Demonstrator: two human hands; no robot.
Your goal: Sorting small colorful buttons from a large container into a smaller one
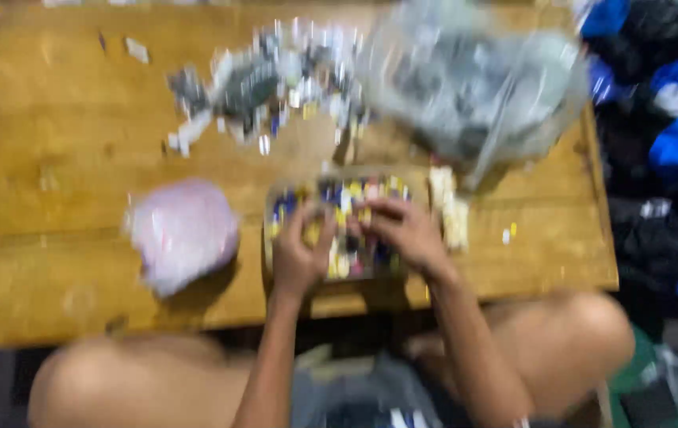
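The picture is badly blurred. A shallow clear tray (269,208) full of small coloured pieces, yellow, blue and white, lies near the front edge of a wooden table (53,158). My left hand (301,252) rests on the tray's left half, fingers curled down into the pieces. My right hand (404,230) covers the tray's right half, fingers bent over the pieces. Whether either hand pinches a piece is lost in the blur.
A pink plastic bag (183,231) lies left of the tray. A scatter of small grey and white parts (263,87) sits further back. A large clear bag of parts (477,83) is at the back right. Dark and blue cloth (664,135) is heaped past the table's right edge.
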